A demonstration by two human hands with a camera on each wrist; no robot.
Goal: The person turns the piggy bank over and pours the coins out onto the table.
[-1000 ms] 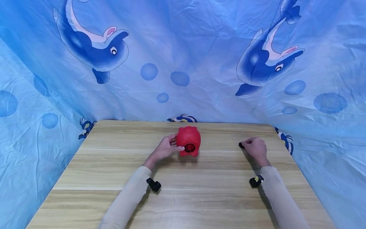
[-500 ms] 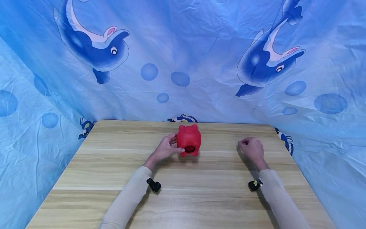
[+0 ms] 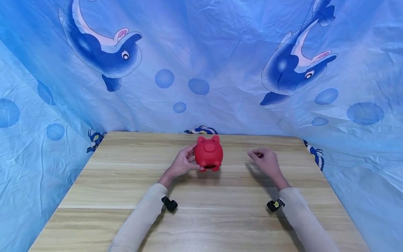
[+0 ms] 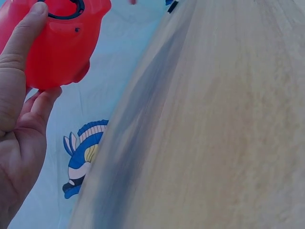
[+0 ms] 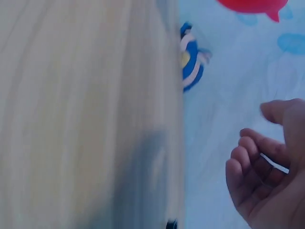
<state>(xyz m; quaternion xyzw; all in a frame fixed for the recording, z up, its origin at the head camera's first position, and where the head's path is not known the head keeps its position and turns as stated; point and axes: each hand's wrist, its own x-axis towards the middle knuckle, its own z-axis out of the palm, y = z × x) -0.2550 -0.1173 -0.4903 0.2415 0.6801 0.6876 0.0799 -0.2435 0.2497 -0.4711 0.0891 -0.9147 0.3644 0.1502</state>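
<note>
A red piggy bank [image 3: 209,152] faces the head camera with its snout and ears, its underside hole hardly showing. My left hand [image 3: 181,163] grips it from the left side. In the left wrist view, the thumb presses beside the black-rimmed hole [image 4: 66,16], with the other fingers behind the body. To the right, my right hand [image 3: 266,162] is above the table with its fingers loosely curled. Thumb and index finger stand apart in the right wrist view, holding nothing. A small black piece [image 5: 172,224] shows on the table there, cut by the frame's lower edge; my hand hides that spot from the head view.
The wood-grain table [image 3: 201,217] ends at a back edge behind the bank. Blue cloth [image 3: 233,105] printed with dolphins surrounds it at the back and both sides. A small camera [image 3: 169,204] is strapped to my left wrist and another [image 3: 275,205] to my right.
My right hand has let go of the small black piece and moved left toward the bank. My left hand has tipped the bank so its snout now faces the head camera and its hole points down.
</note>
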